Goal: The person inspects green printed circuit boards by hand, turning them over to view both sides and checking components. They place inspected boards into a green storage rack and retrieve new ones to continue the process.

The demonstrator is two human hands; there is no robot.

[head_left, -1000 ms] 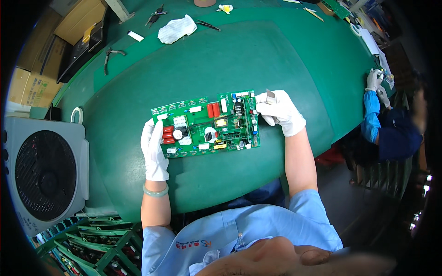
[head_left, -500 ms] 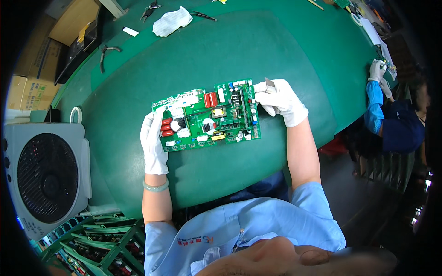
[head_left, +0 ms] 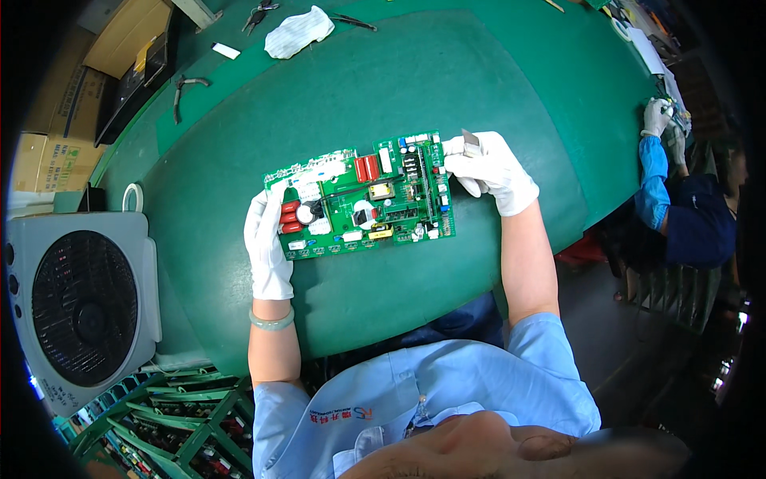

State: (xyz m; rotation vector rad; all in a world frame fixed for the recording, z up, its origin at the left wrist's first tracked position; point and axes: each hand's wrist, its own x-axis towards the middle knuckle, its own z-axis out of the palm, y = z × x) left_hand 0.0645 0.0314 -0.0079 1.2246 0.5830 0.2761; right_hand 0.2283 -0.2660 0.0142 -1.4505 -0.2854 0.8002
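A green circuit board [head_left: 335, 219], crowded with red, white, black and yellow parts, is held over the green mat. My white-gloved left hand [head_left: 267, 243] grips its left edge, fingers wrapped round it. At the opposite edge my white-gloved right hand [head_left: 493, 172] is closed, its fingertips at the board's upper right side. A small flat grey metal piece [head_left: 471, 143] sticks up from between the right fingers; its lower part is hidden in the glove. Whatever lies beneath the board cannot be seen.
A grey fan [head_left: 148, 279] stands at the left, near cardboard boxes [head_left: 60, 164]. Cutting pliers [head_left: 179, 97], a white cloth [head_left: 299, 33] and tweezers [head_left: 353, 21] lie toward the far edge. Green racks [head_left: 171, 431] hold boards at lower left. A co-worker's gloved hand [head_left: 657, 117] is at far right.
The board's right side and my right hand have risen slightly away from me. Both hands keep their hold. The co-worker's hands have shifted a little.
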